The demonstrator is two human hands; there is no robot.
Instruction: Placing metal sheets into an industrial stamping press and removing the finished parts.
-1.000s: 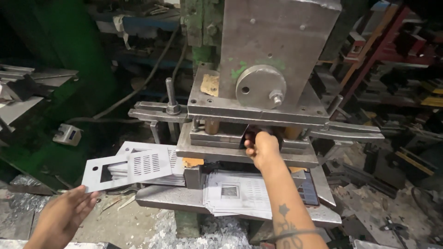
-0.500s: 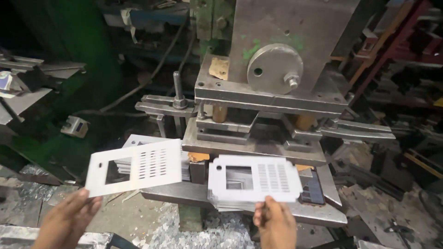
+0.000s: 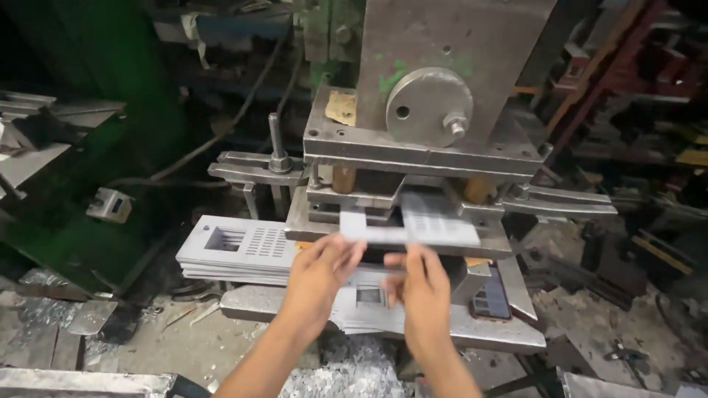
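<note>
Grey sheet-metal panel (image 3: 413, 225), perforated with slots and motion-blurred, held flat at the mouth of the press die (image 3: 398, 199). Both hands grip its near edge. Left hand (image 3: 321, 269) pinches the panel's left part, fingers curled up against the underside, thumb side toward the centre. Right hand (image 3: 420, 284) just beside it, fingers raised to the panel's near edge; blur keeps me from telling how tightly it closes, but the fingertips meet the metal.

Directly beyond the grip: the die's upper and lower plates, with a gap between them level with the panel. Above that, the press ram block (image 3: 442, 66) with a round steel disc (image 3: 428, 107) bolted on.

Left of the grip, a stack of like panels (image 3: 236, 250), each with a rectangular cut-out and slot pattern. Below the hands, more panels (image 3: 369, 302) lying on the press bed (image 3: 509, 335). Metal swarf (image 3: 346, 372) litters the ground nearer than the wrists.
</note>
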